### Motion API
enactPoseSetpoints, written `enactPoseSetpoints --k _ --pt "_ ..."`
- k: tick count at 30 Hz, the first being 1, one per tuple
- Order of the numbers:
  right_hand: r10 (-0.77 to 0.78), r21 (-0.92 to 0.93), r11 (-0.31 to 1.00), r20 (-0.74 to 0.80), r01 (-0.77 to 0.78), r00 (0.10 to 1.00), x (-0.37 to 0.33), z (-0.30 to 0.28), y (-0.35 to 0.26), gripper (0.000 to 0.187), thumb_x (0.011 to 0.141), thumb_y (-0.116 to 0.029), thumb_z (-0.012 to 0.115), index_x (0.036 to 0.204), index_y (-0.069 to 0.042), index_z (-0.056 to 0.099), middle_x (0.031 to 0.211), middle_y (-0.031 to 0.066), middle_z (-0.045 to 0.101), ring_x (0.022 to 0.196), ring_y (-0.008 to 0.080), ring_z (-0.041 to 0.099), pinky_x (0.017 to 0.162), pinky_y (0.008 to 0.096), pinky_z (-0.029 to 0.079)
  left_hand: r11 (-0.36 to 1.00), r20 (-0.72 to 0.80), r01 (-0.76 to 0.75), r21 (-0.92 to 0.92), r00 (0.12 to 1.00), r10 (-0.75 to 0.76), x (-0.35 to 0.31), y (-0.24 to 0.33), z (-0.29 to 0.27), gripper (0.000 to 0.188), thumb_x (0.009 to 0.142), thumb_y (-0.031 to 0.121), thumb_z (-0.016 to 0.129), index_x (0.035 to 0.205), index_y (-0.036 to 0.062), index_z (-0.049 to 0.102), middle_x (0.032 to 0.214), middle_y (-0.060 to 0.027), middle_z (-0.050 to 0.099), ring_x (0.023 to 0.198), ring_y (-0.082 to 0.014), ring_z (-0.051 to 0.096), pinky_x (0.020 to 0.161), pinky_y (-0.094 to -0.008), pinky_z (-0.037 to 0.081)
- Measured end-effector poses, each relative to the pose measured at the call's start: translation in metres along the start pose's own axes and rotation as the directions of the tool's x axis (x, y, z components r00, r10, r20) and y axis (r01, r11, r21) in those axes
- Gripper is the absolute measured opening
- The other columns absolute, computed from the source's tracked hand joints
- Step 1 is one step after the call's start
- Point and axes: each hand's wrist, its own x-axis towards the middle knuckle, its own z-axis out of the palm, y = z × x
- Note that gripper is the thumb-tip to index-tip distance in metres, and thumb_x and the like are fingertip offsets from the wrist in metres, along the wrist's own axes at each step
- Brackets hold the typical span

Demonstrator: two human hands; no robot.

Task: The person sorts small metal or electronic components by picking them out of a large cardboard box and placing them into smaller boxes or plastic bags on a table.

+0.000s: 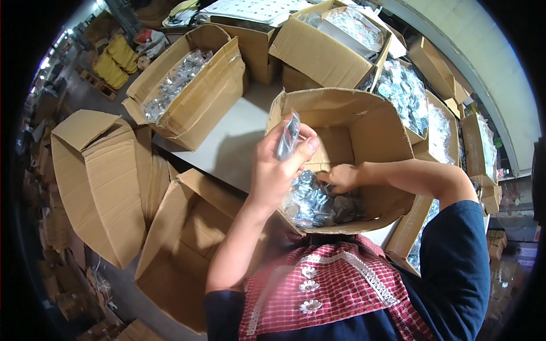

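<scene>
An open cardboard box point(347, 113) stands tilted in front of me, with clear bags of small shiny metal parts point(315, 204) at its bottom. My left hand point(278, 167) is raised over the box's near edge, shut on a small clear bag of metal parts point(288, 135) held upright between thumb and fingers. My right hand point(341, 177) reaches down inside the box, fingers closed on the bags lying there. My red checked apron with white flowers point(335, 284) presses against the box's near wall.
An empty open box point(187, 238) sits at lower left, another open box point(96, 182) further left. Boxes with bagged metal parts point(182, 79) point(404, 94) ring the white table point(227, 142). Stacked cartons line the right wall and left floor.
</scene>
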Motion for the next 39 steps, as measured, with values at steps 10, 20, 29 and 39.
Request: enactPoseSetpoints --k 10,20,29,39 --pt "-0.23 -0.082 0.973 -0.302 0.215 0.925 -0.001 0.025 0.018 0.04 0.071 -0.015 0.067 0.11 -0.008 0.058 0.087 0.0146 0.066 0.08 0.0386 0.065 0.07 0.0486 0.051 0.989 0.005 -0.139 -0.048 0.99 0.139 0.006 -0.007 0.0 0.029 0.084 0.004 0.07 0.111 0.0038 0.06 0.09 -0.0005 0.057 0.078 -0.0074 0.055 0.062 -0.0205 0.045" --pt "0.048 0.306 0.929 -0.66 0.209 0.75 -0.044 -0.174 -0.05 0.028 0.074 -0.009 0.075 0.095 -0.002 0.058 0.088 0.0055 0.066 0.077 0.017 0.062 0.069 0.0331 0.052 0.997 0.163 0.033 0.072 0.986 -0.045 0.001 0.0 -0.011 0.016 0.079 0.006 0.075 0.089 0.0062 0.062 0.081 0.0017 0.06 0.077 -0.0068 0.057 0.071 -0.0213 0.045" --pt "-0.246 0.221 0.86 -0.609 0.459 0.754 -0.092 -0.228 -0.127 0.021 0.079 -0.005 0.075 0.092 -0.002 0.059 0.086 0.0015 0.06 0.082 0.0116 0.058 0.071 0.0275 0.047 0.986 0.296 0.154 0.059 0.941 -0.165 0.001 0.003 0.001 0.023 0.077 0.009 0.078 0.096 0.0036 0.066 0.087 -0.0008 0.065 0.082 -0.0107 0.061 0.076 -0.0263 0.049" --pt "-0.363 0.076 0.873 -0.557 0.481 0.747 -0.077 -0.22 -0.125 0.022 0.076 -0.002 0.074 0.094 -0.001 0.062 0.088 0.0094 0.063 0.079 0.0202 0.064 0.069 0.0327 0.052 0.972 0.3 0.228 0.057 0.925 -0.235 0.002 0.0 -0.004 0.031 0.075 0.007 0.081 0.102 0.0031 0.067 0.097 -0.0035 0.067 0.095 -0.0139 0.063 0.086 -0.0294 0.051"
